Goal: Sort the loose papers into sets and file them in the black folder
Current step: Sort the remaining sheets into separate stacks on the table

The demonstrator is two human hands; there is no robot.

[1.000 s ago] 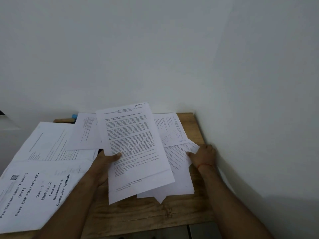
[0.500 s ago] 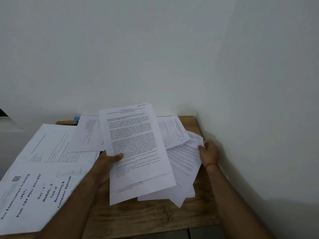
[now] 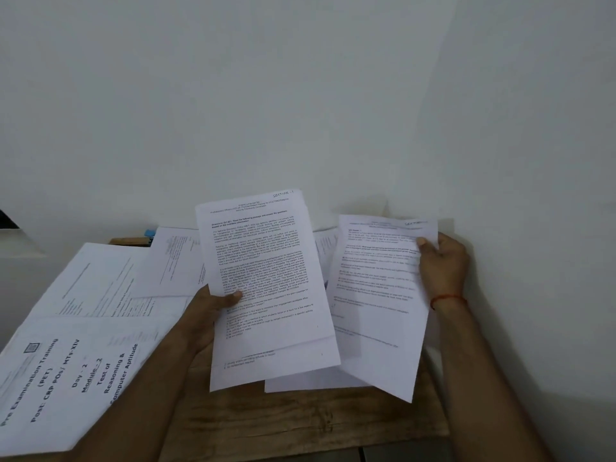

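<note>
My left hand [image 3: 210,308] holds a small set of printed sheets [image 3: 263,281] upright above the wooden table, thumb pressed on the front page. My right hand [image 3: 441,265] pinches the right edge of another printed sheet [image 3: 376,295], lifted off the table and tilted toward me. More loose papers [image 3: 300,383] lie under both on the table. A large stack with a "Pre Examination Training" cover page [image 3: 66,375] lies at the left. No black folder is in view.
The wooden table [image 3: 300,425] stands in a corner, with white walls behind and to the right. Further sheets [image 3: 176,258] lie at the back left, next to a small blue object [image 3: 150,233]. The table's front edge runs just below my forearms.
My right hand has lifted a sheet off the pile at the right and raised it upright. My left hand keeps its set in about the same place.
</note>
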